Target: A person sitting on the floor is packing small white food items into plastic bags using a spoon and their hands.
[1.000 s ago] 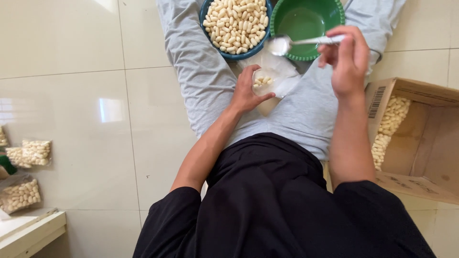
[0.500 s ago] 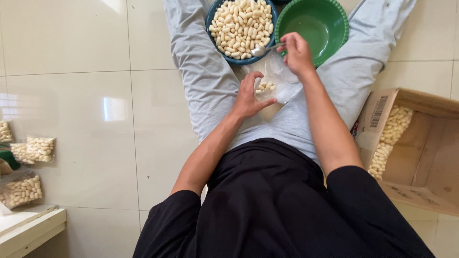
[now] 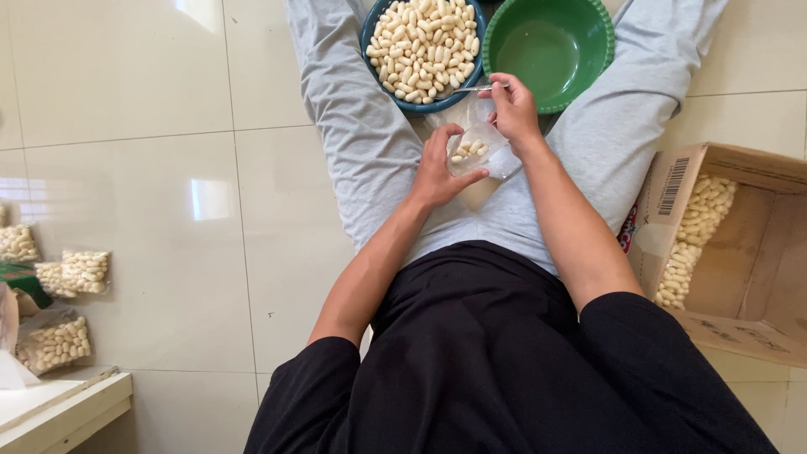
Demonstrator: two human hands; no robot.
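On the lap, the left hand (image 3: pixel 437 172) grips a clear bag (image 3: pixel 472 151); the right hand (image 3: pixel 513 109) pinches a spoon (image 3: pixel 471 88), now lowered from above the green bowl (image 3: pixel 548 50) to the blue bowl (image 3: pixel 424 49). A cardboard box (image 3: pixel 731 244) sits on the floor's right edge.

This looks like a home turned small packing spot, worked from the floor. Glossy cream floor tiles (image 3: pixel 168 168) fill the view, and the person sits on them in grey trousers. At 12 o'clock stand a blue bowl (image 3: pixel 370 34) of pale peeled cloves and a green bowl (image 3: pixel 588 76). At 3 o'clock a cardboard box (image 3: pixel 756 252) holds filled bags; at 9 o'clock lie 3 sealed clear packets (image 3: pixel 74 271).
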